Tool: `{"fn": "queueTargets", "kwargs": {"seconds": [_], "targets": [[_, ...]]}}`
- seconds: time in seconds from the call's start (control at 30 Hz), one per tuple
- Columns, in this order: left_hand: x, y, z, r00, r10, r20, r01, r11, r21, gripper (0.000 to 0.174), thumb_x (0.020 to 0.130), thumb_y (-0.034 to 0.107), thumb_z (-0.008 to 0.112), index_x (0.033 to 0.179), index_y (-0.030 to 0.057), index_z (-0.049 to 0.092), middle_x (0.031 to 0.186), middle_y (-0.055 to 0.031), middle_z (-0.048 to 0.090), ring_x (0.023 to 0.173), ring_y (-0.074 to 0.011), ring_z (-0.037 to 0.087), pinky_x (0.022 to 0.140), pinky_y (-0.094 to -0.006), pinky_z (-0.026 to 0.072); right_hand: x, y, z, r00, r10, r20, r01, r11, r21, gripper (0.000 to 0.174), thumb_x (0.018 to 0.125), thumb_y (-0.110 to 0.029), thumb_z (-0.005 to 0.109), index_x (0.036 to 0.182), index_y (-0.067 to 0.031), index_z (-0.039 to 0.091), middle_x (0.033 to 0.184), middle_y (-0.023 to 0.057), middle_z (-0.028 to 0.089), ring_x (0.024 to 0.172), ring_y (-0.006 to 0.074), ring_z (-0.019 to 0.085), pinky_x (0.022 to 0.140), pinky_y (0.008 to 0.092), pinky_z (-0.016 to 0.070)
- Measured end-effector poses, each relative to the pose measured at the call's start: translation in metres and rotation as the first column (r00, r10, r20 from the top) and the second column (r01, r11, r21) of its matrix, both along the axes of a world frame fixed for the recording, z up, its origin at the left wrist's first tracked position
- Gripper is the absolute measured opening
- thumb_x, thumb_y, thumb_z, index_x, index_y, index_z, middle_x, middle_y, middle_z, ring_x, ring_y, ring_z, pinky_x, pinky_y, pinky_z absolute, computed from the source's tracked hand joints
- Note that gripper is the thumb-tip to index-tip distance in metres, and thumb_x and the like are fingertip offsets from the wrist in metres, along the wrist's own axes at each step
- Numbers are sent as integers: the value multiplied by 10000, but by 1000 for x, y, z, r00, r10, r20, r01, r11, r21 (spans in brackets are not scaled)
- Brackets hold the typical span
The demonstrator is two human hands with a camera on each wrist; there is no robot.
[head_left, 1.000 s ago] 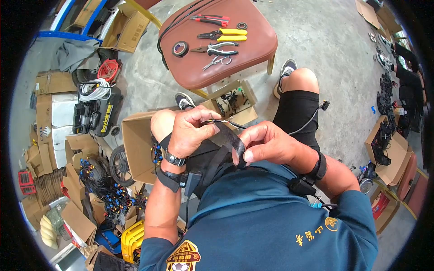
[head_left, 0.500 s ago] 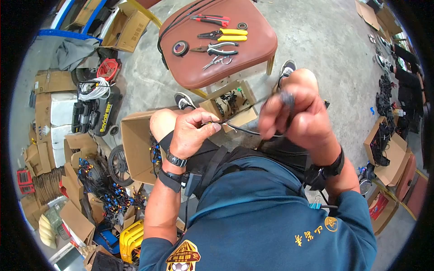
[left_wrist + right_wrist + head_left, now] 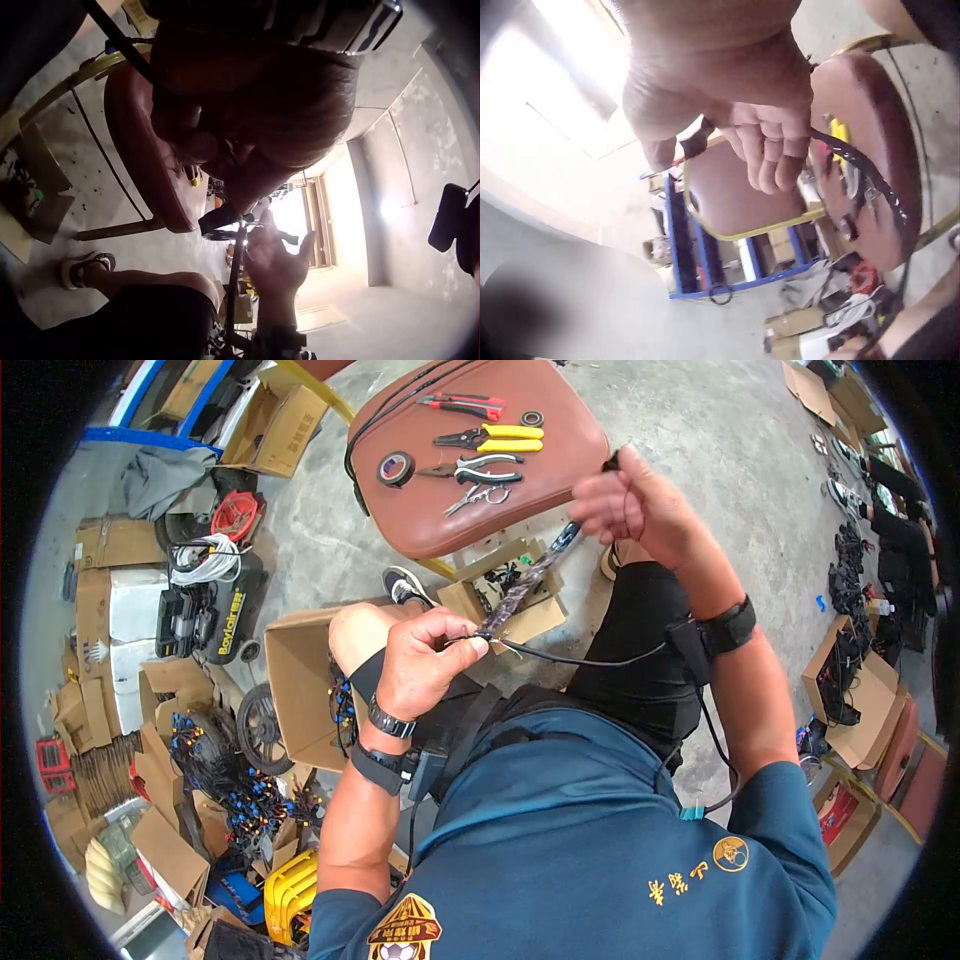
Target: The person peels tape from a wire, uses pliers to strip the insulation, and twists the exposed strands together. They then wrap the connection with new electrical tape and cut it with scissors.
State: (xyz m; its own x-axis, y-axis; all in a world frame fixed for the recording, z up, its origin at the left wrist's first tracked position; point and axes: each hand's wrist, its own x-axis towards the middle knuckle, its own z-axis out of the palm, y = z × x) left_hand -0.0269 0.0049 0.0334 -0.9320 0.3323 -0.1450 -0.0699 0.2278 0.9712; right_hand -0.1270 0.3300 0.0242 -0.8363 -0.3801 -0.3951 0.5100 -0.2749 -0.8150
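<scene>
My left hand (image 3: pixel 422 658) pinches a joint in a thin black cable (image 3: pixel 590 660) between thumb and fingertips, with short bare wire ends sticking out beside it. From that pinch a strip of shiny black tape (image 3: pixel 524 588) stretches up and right to my right hand (image 3: pixel 645 510), raised near the stool's edge. The right wrist view shows the tape (image 3: pixel 866 169) running behind the fingers, its dark end coming out by the thumb. The left wrist view has the left hand (image 3: pixel 255 112) dark in the foreground and the right hand (image 3: pixel 276 259) beyond the cable.
On the brown stool (image 3: pixel 440 525) lie a tape roll (image 3: pixel 396 468), yellow-handled wire strippers (image 3: pixel 490 437), pliers (image 3: pixel 485 467), small scissors (image 3: pixel 480 498) and a red cutter (image 3: pixel 462 404). An open carton (image 3: pixel 305 685) stands by the left knee, a smaller box (image 3: pixel 540 615) below the stool.
The right hand has swung up and right from beside the left hand, drawing the tape out into a long strip. The left hand keeps its pinch in nearly the same place.
</scene>
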Motion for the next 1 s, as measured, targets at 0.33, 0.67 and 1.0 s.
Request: {"fn": "queueTargets", "kwargs": {"seconds": [0.33,0.67,1.0], "targets": [[-5,7,0,966,163,201,-158,987,-42,39,830,34,725,843,9,698,765,17,663,682,-44,555,624,-217,450,76,-34,31,875,381,-299,-408,912,-30,388,992,-331,575,1133,20,658,905,96,721,745,112,634,689,257,513],[0,19,23,922,283,263,-304,952,44,21,847,29,698,846,8,700,680,36,607,555,-15,470,480,-190,321,125,-107,-76,875,137,-465,30,943,332,382,851,-248,753,1125,-57,568,937,91,572,799,210,571,731,367,500],[3,19,33,922,280,266,-295,955,18,40,850,21,710,885,6,699,700,35,613,562,-20,487,495,-184,356,81,-131,-46,394,42,-918,290,942,167,189,742,-52,754,895,-54,641,863,86,611,804,276,604,699,365,505]]}}
